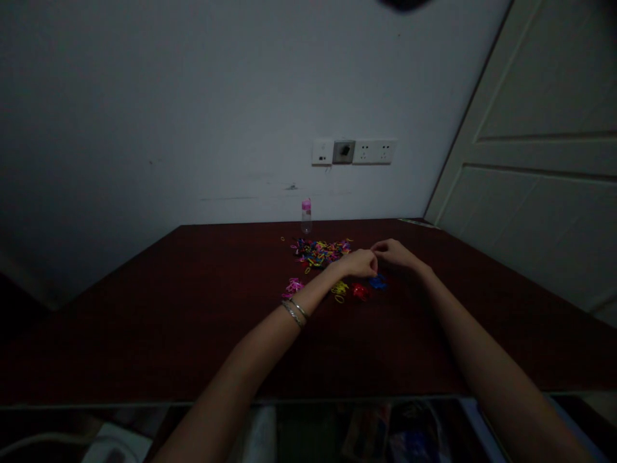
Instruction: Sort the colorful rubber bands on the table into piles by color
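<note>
Many small coloured bands lie in a mixed pile [321, 253] on the dark red table [193, 321]. Nearer the camera are separate clusters: pink bands [293, 287], yellow bands [340, 290], red bands [359, 292] and blue bands [378, 281]. My left hand [361, 263], with bracelets on its wrist, is closed just above the blue bands. Beside it on the right, my right hand [391, 253] has its fingertips pressed together close to the left hand. Whatever either hand holds is too small to make out.
A clear bottle with a pink cap [306, 217] stands behind the pile, near the wall. Wall sockets [373, 152] are above the table. A pale door [540, 161] is on the right. Below the table's front edge are stored items [369, 431].
</note>
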A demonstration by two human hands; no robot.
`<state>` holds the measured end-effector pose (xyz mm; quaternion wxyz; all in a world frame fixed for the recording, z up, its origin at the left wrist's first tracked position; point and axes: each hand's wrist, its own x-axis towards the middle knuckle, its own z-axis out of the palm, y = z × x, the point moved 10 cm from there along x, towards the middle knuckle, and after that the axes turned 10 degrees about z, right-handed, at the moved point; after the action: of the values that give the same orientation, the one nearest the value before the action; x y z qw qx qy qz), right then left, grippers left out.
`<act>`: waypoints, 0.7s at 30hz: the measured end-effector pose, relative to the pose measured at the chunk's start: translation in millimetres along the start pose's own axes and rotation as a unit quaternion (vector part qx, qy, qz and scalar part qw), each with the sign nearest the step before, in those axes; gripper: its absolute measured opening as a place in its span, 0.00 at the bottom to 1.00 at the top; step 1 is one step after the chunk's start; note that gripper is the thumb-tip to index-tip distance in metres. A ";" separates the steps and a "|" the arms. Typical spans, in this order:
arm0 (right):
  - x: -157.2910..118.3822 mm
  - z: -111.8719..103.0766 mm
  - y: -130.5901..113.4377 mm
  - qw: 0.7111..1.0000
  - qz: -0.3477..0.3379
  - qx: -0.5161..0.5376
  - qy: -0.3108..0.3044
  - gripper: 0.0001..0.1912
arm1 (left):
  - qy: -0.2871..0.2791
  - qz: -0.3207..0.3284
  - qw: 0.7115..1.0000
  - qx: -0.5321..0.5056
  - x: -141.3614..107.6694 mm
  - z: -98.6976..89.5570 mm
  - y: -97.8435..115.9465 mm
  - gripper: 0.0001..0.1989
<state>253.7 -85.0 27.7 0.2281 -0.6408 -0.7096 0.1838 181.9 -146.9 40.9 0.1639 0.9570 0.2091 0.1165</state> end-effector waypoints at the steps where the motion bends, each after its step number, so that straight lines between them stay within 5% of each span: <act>1: 0.6 -0.9 -0.1 1.000 -0.001 -0.001 0.003 0.14 | -0.002 -0.004 1.000 0.004 0.9 2.7 -1.9 0.07; 5: 2.2 -2.2 2.9 1.000 0.003 0.001 0.010 0.13 | 0.018 -0.031 0.999 -0.015 -5.6 -2.7 -23.4 0.09; 9: 3.6 -3.4 5.5 1.000 0.008 0.007 0.024 0.13 | 0.104 -0.072 0.992 -0.004 -28.8 -38.5 -66.2 0.11; 15: 5.0 5.6 -1.1 1.000 0.007 -0.002 0.025 0.12 | 0.220 -0.177 0.959 0.008 -94.6 -86.9 -150.4 0.11; 21: 3.5 24.1 -23.9 0.998 -0.036 -0.041 0.009 0.13 | 0.304 -0.279 0.911 -0.015 -160.8 -92.5 -213.3 0.11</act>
<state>220.2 -83.4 21.3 0.2147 -0.6250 -0.7372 0.1409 -64.6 -9.6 23.8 0.1330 0.7753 0.5059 0.3541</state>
